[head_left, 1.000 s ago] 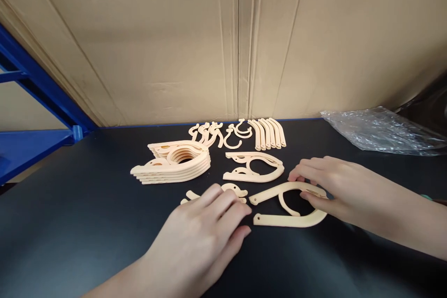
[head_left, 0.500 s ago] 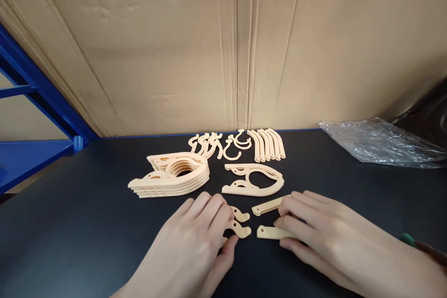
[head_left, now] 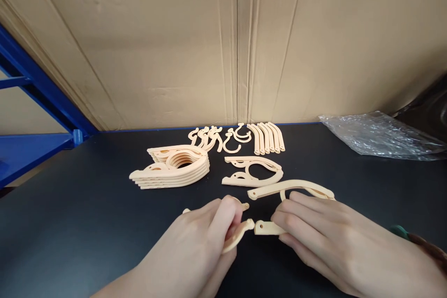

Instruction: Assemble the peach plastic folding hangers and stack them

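My left hand (head_left: 206,237) is closed around a curved beige hanger arm (head_left: 239,237), held at a tilt. The arm's knobbed tip is right beside the holed end of a folding hanger body (head_left: 291,187); whether they touch I cannot tell. My right hand (head_left: 310,228) grips that body by its near arm, fingers covering much of it, while the far arm curves out behind the fingers. Part of another curved piece (head_left: 246,206) shows just beyond my left knuckles, mostly hidden.
Further back are a stack of folded hanger bodies (head_left: 174,174), a single body (head_left: 253,181), loose hooks (head_left: 232,149), small curved pieces (head_left: 206,139) and a row of arms (head_left: 267,138). Clear plastic bag (head_left: 377,137) lies right, cardboard (head_left: 167,56) behind, blue frame (head_left: 52,88) left.
My left hand has turned and lifted a curved arm, bringing its tip up to the near hanger end. The far arm of the body in my right hand now shows more fully.
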A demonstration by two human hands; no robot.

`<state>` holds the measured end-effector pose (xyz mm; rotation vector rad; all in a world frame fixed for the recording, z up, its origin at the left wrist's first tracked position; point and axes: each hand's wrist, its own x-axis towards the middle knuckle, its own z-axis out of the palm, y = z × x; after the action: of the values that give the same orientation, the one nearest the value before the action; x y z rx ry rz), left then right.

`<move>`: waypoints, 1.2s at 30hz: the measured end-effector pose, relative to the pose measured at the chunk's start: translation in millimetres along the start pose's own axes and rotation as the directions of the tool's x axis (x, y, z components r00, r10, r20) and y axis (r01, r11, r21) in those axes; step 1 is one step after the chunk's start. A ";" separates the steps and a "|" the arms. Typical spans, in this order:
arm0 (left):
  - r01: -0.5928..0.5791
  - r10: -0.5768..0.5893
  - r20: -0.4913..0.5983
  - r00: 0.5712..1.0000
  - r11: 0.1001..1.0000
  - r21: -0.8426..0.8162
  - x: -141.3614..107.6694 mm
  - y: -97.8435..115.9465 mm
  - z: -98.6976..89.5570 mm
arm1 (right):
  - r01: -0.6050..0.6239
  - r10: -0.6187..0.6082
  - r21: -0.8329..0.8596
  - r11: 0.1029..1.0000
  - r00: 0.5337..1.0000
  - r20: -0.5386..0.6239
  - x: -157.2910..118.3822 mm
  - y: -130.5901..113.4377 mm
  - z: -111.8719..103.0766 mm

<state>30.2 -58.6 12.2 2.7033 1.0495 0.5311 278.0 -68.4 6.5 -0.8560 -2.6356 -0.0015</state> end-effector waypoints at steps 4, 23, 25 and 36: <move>-0.046 0.049 -0.072 0.996 0.998 0.039 -1.5 -3.9 10.9 | 0.018 -0.022 -0.073 0.997 0.999 -0.046 0.9 -3.0 -2.4; -0.167 0.166 -0.078 0.983 0.986 -0.010 -2.0 -2.5 7.9 | 0.025 -0.030 -0.064 0.998 0.996 -0.078 1.5 1.1 -1.8; -0.155 0.155 -0.015 0.988 0.987 -0.031 -2.4 -4.5 7.7 | 0.034 -0.039 -0.063 0.997 0.996 -0.076 2.2 1.9 0.1; -0.158 0.156 0.057 0.986 0.986 0.047 -2.6 -0.2 6.0 | 0.106 -0.111 -0.058 0.993 0.990 -0.084 0.1 -4.5 -0.8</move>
<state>30.7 -60.5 5.9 2.8448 0.8527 0.4604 275.6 -72.1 7.7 -0.7112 -2.6064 -0.1347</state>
